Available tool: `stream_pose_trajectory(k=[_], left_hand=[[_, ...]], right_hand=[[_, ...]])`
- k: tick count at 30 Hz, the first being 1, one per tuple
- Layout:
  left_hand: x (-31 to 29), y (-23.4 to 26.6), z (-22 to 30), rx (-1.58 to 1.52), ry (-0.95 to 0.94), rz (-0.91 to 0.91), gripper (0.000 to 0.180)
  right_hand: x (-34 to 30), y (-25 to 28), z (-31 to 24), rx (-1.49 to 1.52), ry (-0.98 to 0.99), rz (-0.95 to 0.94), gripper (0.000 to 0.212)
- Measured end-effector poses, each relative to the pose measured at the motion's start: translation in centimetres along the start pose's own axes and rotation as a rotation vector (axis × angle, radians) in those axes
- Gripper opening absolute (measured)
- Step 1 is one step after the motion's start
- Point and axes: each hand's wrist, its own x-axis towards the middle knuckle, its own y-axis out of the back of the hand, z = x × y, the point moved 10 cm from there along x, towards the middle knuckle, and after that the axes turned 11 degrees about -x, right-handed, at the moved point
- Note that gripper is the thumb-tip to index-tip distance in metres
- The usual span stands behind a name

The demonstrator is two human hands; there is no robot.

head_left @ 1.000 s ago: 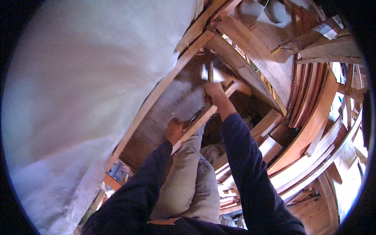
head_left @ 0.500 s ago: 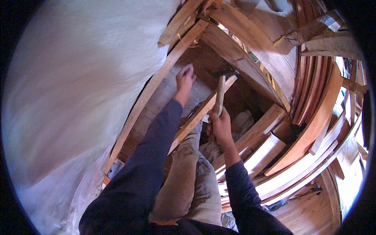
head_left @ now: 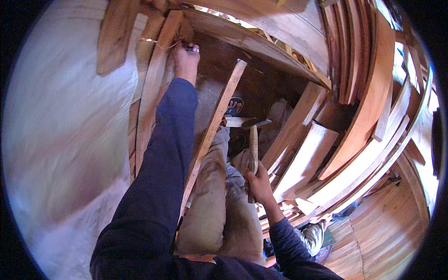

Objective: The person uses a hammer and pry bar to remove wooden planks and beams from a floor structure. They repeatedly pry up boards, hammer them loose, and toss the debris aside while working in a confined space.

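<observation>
Left hand (head_left: 186, 60) is raised at the upper left, fingers curled narrow; a small shiny dark item (head_left: 190, 49) is pinched there, its kind too small to tell. An edge timber (head_left: 161, 63) is placed just beside that hand; whether it is touched cannot be told. A thin pale strand (head_left: 156, 41) is seen against the timber near the fingers.

Right hand (head_left: 259, 185) is wrapped around the wooden handle of a hand tool (head_left: 253, 147), held handle down, head up, in front of the lower body. Its crosswise head is shown part bright, part dark; exact type cannot be told.

A long wooden batten (head_left: 215, 114) is slanted between the two forearms, gripped by neither hand; its lower end is hidden by the left sleeve (head_left: 170, 135). The trousers (head_left: 205, 205) are partly crossed by it. A foot in dark footwear (head_left: 234, 106) is seen beside the batten.

The left side is filled by a whitish sheet (head_left: 65, 121). Curved planks (head_left: 361, 112) are stacked at right. Another person (head_left: 312, 238) is partly seen at lower right, near wooden boards (head_left: 378, 233).
</observation>
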Motion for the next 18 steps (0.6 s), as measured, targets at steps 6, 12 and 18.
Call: stream_pose_trajectory(k=[6,12,18], left_hand=[[0.5,-2.1,-0.4,-0.189,0.150,-0.057,0.013],[0.1,-2.7,-0.4,-0.217,0.227,-0.166,0.018],[-0.4,-0.8,-0.5,-0.177,0.235,0.301,0.014]], right_hand=[[-1.5,1.0,6.0,0.015,-0.132,0.049,0.028],[-2.2,0.5,9.7,-0.055,-0.027,0.086,0.035],[-2.1,-0.8,10.1,-0.091,0.075,0.146,0.028]])
